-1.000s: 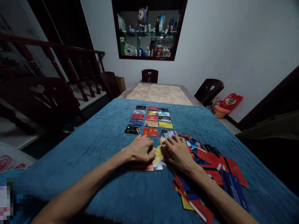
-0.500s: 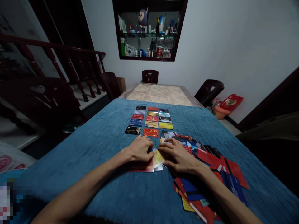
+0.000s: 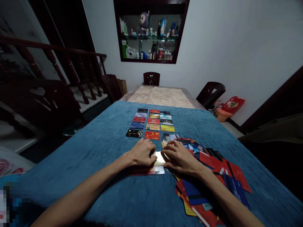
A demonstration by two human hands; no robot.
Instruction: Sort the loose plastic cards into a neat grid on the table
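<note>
Looking past the dark wooden wall cabinet (image 3: 148, 61), over the marbled table (image 3: 163, 95) and its blue textured cloth (image 3: 94, 145), I have a glossy pale rectangular card (image 3: 160, 158) between my curled left hand (image 3: 141, 152), grip unclear, and loosely open right hand (image 3: 181, 157).

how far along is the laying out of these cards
Partway, by the look of it. The neat columns of cards look done. In hand is a glare-lit card between the left hand and the right hand. Apparently left: the loose, overlapping pile on the right.
</note>
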